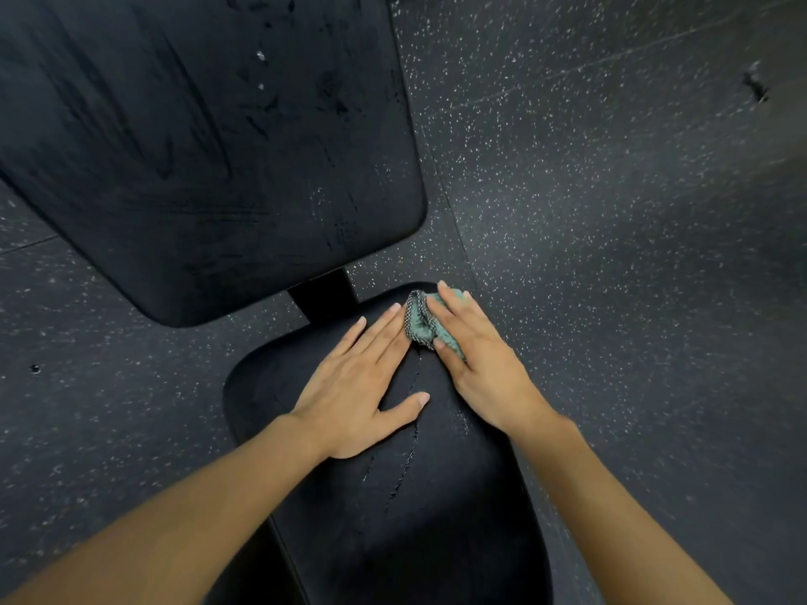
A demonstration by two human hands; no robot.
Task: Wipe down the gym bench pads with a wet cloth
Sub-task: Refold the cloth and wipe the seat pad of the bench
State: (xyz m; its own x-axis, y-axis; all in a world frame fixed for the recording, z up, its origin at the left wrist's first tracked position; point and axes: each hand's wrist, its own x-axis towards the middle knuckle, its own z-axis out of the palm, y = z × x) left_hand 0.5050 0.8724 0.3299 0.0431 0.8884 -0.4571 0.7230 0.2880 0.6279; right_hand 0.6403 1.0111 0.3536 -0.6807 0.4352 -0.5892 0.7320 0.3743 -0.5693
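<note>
A black gym bench fills the middle of the view. Its seat pad (393, 508) lies under my hands and shows thin wet streaks. The larger back pad (209, 146) beyond it carries smeared wet marks. My right hand (476, 360) presses a bunched green cloth (421, 323) flat onto the far end of the seat pad, fingers straight over it. My left hand (362, 386) rests flat on the seat pad just left of the cloth, fingers stretched out, thumb spread toward the right.
A black frame bar (323, 294) joins the two pads across a narrow gap. Dark rubber flooring (611, 211) with white speckles surrounds the bench on all sides. A small dark mark (755, 87) lies on the floor at the far right.
</note>
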